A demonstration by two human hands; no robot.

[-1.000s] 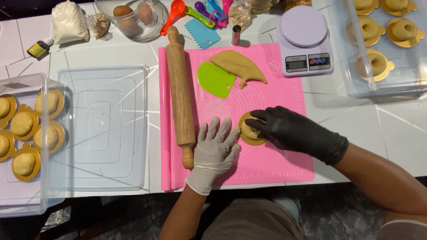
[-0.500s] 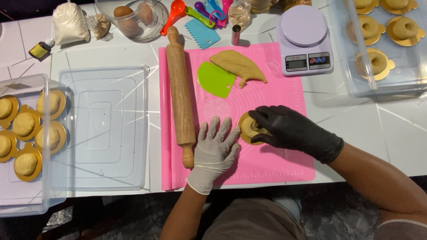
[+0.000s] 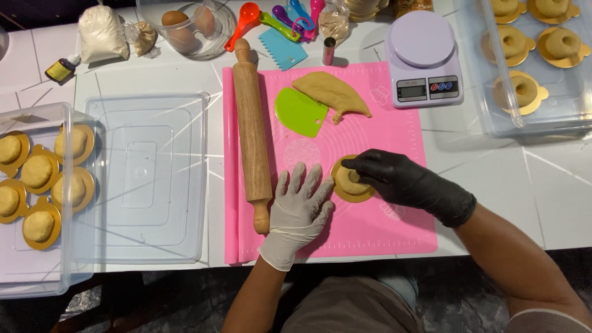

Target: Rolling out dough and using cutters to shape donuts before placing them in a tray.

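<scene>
My right hand (image 3: 410, 184), in a black glove, presses its fingertips onto a small ball of tan dough (image 3: 349, 180) that sits on a round gold base (image 3: 345, 192). My left hand (image 3: 300, 209), in a white glove, lies flat on the pink silicone mat (image 3: 376, 228) with fingers spread, its fingertips touching the gold base's left edge. A wooden rolling pin (image 3: 251, 132) lies just left of that hand. Farther back on the mat are a green scraper (image 3: 301, 111) and a flat piece of tan dough (image 3: 332, 94).
A clear box (image 3: 31, 271) at the left holds several dough balls on gold bases, its lid (image 3: 145, 179) beside it. Another such box (image 3: 530, 123) stands at the back right. A lilac kitchen scale (image 3: 424, 58), a glass bowl with eggs (image 3: 185, 24), measuring spoons (image 3: 271, 15) and a flour bag (image 3: 102, 34) line the back.
My right hand's fingers have shifted slightly on the dough ball, pressing it on the gold base. My left hand stays flat on the mat.
</scene>
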